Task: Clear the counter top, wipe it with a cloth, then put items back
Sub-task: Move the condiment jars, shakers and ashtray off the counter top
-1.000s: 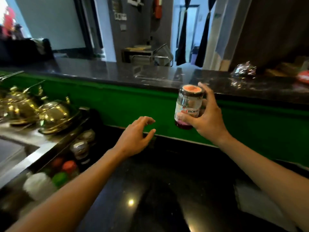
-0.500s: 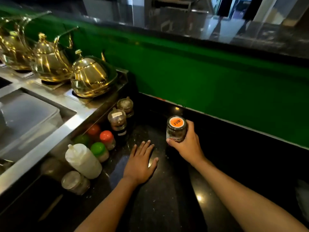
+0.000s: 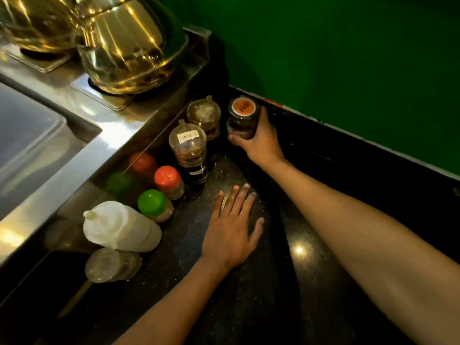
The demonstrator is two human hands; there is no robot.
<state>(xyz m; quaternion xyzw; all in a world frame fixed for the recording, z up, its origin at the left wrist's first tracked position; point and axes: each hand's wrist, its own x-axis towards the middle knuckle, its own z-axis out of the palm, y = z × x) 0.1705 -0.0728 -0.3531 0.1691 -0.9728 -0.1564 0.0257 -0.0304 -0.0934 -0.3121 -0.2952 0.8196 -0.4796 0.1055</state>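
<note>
Right hand: the right hand (image 3: 261, 141) reaches far in towards 12 o'clock with the arm stretched straight, its fingers and thumb wrapped round the glass jar with the orange-stickered lid (image 3: 242, 118).
Left hand: the left hand (image 3: 231, 230) lies flat, palm down, on the black speckled stone desk (image 3: 286, 295), fingers straight and a little spread, holding nothing.
Jar's place: upright on the desk near the green wall (image 3: 348, 58), just beside a clear domed-lid plastic jar (image 3: 204, 118) at its 9 o'clock.
Writing: dark marks on the orange sticker, too blurred to read; a white label on the nearer clear plastic jar (image 3: 189, 150), also unreadable.
Row at 9 o'clock of the left hand: an orange-capped shaker (image 3: 168, 180), a green-capped shaker (image 3: 154, 204), a white squeeze bottle (image 3: 119, 226) and a small clear tub (image 3: 112, 265).
Materials: the desk is glossy with light spots; the brushed steel counter (image 3: 74, 135) carries polished brass kettles (image 3: 129, 43).
</note>
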